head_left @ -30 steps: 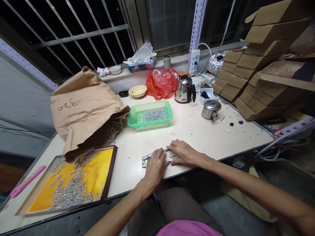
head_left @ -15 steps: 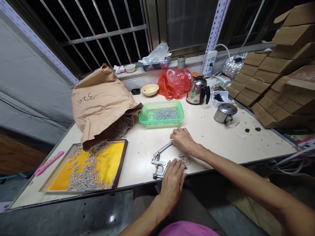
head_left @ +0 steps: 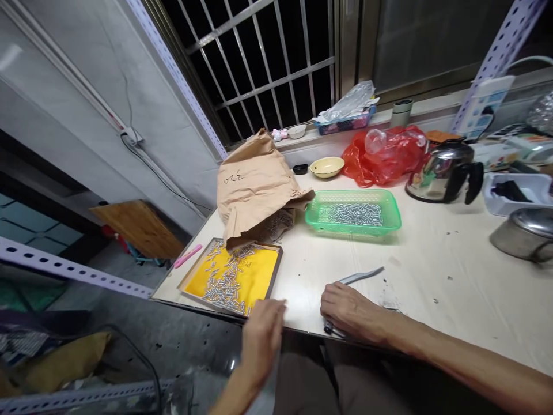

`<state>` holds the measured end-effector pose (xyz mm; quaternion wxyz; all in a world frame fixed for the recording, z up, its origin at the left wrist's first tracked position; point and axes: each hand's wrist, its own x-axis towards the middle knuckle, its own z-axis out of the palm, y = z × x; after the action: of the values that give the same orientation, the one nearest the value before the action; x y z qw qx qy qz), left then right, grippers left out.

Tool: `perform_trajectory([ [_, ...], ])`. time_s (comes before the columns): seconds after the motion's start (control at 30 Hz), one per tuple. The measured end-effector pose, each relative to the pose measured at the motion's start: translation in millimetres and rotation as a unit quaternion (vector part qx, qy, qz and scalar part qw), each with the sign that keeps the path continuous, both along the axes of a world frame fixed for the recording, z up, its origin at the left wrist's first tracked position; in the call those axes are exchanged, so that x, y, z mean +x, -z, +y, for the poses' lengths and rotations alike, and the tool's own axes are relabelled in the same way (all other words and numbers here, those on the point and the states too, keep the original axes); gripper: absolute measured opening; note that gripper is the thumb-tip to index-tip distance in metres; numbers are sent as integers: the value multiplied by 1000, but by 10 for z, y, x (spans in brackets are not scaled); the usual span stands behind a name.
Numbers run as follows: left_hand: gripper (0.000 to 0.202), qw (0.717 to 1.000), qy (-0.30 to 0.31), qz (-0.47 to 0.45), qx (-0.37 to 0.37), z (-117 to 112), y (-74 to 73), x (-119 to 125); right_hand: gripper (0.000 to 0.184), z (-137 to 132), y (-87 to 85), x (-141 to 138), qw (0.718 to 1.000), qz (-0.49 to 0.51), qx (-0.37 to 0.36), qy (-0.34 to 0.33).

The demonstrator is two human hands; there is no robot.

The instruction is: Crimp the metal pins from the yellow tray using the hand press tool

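Observation:
My left hand point(head_left: 261, 333) is over the table's front edge, by the near right corner of a shallow tray point(head_left: 272, 276) lined with yellow. It is smeared by motion, so I cannot see what its fingers do or hold. Many small metal pins point(head_left: 224, 288) lie scattered in the tray. My right hand point(head_left: 345, 305) rests closed over the body of a metal lever tool point(head_left: 363, 275) at the table edge. The tool's grey handle sticks out beyond the hand, and a dark knob shows below it; the rest is hidden.
A green basket point(head_left: 311, 222) of metal pins stands in the middle. Behind the tray leans a brown paper bag point(head_left: 253, 184), its mouth open. A kettle point(head_left: 440, 173), a lidded metal cup point(head_left: 518, 233) and a red plastic bag point(head_left: 384, 158) stand farther right. A pink-handled object point(head_left: 188, 256) lies left.
The view has turned left. My left hand has left the lever tool and moved left toward the tray. My right hand has come from the handle's end onto the tool's body.

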<state>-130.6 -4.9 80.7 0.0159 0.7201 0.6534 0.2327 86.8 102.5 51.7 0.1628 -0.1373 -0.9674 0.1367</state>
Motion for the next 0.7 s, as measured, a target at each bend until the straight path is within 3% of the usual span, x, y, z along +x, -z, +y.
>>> perform_trajectory([
  [0.07, 24, 993, -91, 78, -16, 175, -88, -432, 14, 80, -98, 27, 995, 80, -41, 43],
  [0.17, 26, 971, -140, 179, -67, 450, -164, -909, 13, 393, -400, 78, 968, 198, -37, 151],
  [0.3, 32, 954, -127, 239, -129, 721, -179, -1204, 17, 894, -890, 202, 922, 213, 69, 315],
  [0.4, 33, 951, -100, 250, -149, 886, -87, -1377, 33, 946, -1042, 309, 908, 165, 104, 372],
  [0.47, 35, 956, -104, 236, -138, 991, -3, -1510, 29, 776, -958, 349, 925, 142, 78, 343],
  [0.57, 32, 968, -83, 205, -121, 1092, 39, -1628, 14, 344, -637, 401, 950, 106, -13, 292],
  [0.63, 28, 977, -80, 166, -106, 1106, -25, -1559, 8, 52, -391, 464, 952, 59, -72, 290],
  [0.7, 24, 986, -94, 85, -111, 1085, -126, -1317, 5, -174, -178, 543, 950, 13, -110, 293],
])
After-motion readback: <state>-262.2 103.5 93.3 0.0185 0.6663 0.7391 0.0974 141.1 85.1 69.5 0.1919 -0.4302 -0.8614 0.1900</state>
